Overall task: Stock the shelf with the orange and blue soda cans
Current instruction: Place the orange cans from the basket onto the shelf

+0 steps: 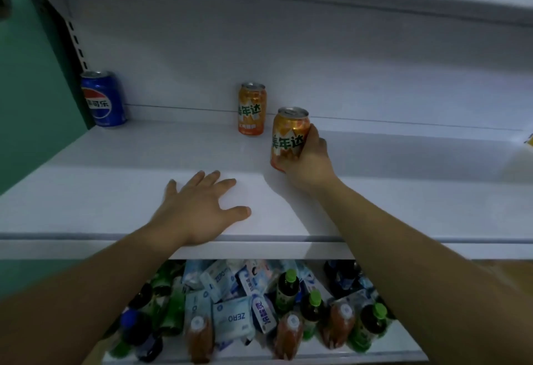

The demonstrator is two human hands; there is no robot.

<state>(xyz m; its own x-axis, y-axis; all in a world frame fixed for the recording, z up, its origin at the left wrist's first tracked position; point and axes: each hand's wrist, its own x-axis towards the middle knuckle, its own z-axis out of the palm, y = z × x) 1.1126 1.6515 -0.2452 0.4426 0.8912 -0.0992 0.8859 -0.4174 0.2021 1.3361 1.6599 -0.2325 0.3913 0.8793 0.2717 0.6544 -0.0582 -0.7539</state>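
Note:
A white shelf [115,180] stretches across the view. My right hand [310,162] grips an orange soda can [288,136] near the shelf's middle; the can stands upright, low over or on the shelf. Just behind it to the left, another orange can [251,109] stands against the back wall. A blue soda can [103,99] stands at the far left back corner. My left hand [202,209] rests flat on the shelf's front part, fingers spread, holding nothing.
Below the shelf lies a bin [403,347] filled with several bottles with green caps [290,286], orange-brown bottles and light blue packets [233,318]. A green side panel [31,105] bounds the shelf on the left. A yellow item [529,139] shows at the right edge.

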